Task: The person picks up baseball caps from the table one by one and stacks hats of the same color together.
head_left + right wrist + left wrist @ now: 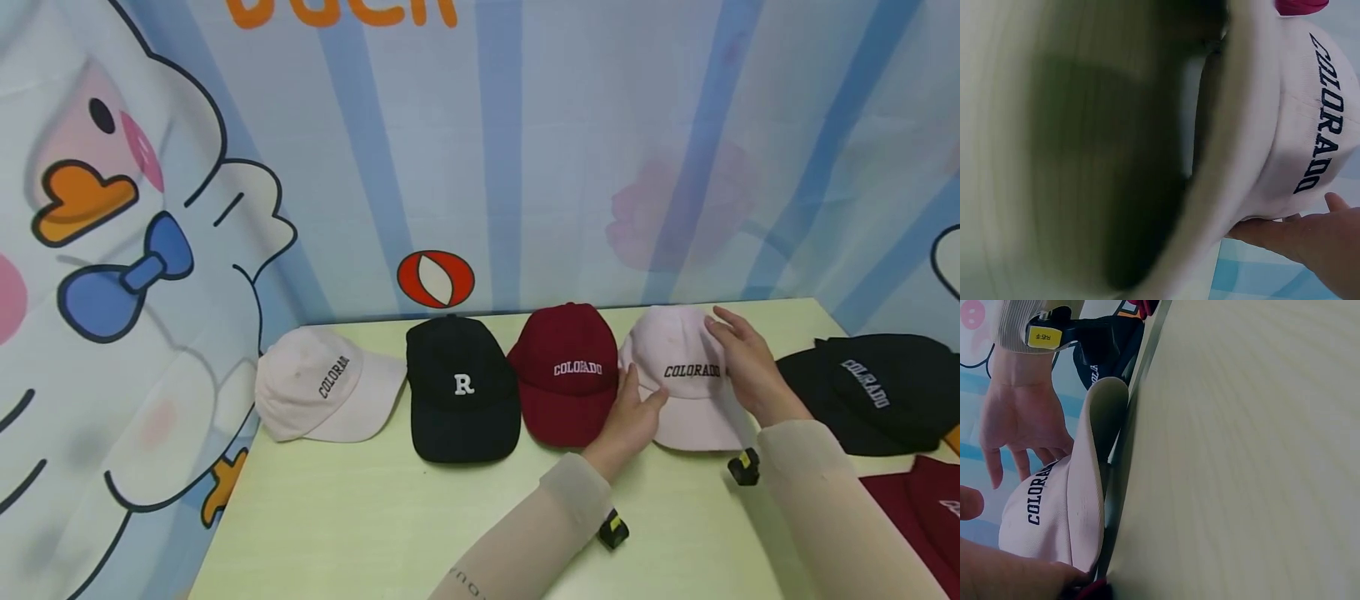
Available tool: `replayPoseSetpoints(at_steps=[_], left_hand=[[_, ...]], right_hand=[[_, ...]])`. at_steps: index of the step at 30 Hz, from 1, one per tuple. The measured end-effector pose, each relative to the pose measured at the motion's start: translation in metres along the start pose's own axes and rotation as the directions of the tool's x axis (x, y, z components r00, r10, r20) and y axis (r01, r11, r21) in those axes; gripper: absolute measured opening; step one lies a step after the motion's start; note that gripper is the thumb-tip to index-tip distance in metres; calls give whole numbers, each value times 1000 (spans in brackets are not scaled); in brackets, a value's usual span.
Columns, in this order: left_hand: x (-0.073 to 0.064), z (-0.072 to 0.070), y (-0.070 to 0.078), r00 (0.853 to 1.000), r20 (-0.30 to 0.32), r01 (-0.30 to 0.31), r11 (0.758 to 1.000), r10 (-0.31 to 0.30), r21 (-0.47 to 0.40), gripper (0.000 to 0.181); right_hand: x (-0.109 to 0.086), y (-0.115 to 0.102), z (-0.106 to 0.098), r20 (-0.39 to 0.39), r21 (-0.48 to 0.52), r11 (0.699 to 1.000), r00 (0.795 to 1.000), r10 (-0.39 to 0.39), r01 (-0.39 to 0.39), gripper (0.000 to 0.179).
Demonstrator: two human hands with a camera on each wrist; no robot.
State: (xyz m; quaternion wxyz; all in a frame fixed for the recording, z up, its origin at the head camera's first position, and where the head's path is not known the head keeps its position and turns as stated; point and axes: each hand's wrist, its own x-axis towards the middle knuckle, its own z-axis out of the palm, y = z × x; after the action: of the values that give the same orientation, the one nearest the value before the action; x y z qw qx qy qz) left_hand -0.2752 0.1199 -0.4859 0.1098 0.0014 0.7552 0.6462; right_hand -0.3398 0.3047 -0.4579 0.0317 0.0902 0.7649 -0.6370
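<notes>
1. The head view shows the pink cap (686,396) near the table's (420,533) far edge, toward its far right corner, brim facing the near edge.
2. The left hand (636,417) touches its left side, thumb and fingers spread; the right hand (756,371) lies against its right side, fingers long and loosely extended. I cannot tell whether either bears weight.
3. The left wrist view adds the brim's dark underside and the right palm, turned toward the crown.
4. The right wrist view shows the brim close and blurred, screening whatever lies behind; the left hand cannot be made out there.
5. Only the head view gives the whole row along the far edge: pale cap (330,387) by the far left corner, black "R" cap (465,396), maroon cap (567,375).
6. By the right edge lie a black "COLORADO" cap (873,392) and another maroon cap (911,504), cut off by the frame.
7. The right sleeve (832,500) crosses before that second maroon cap.
</notes>
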Motion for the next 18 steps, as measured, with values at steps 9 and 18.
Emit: replayPoseSetpoints(at_steps=[9, 18], left_hand=[[-4, -6, 5, 1000, 2, 14, 1000, -14, 16, 71], [-23, -34, 14, 993, 95, -79, 993, 71, 86, 67]], right_hand=[[-1, 1, 4, -39, 14, 1000, 999, 5, -5, 74], [-22, 1, 6, -97, -46, 999, 995, -22, 18, 69]])
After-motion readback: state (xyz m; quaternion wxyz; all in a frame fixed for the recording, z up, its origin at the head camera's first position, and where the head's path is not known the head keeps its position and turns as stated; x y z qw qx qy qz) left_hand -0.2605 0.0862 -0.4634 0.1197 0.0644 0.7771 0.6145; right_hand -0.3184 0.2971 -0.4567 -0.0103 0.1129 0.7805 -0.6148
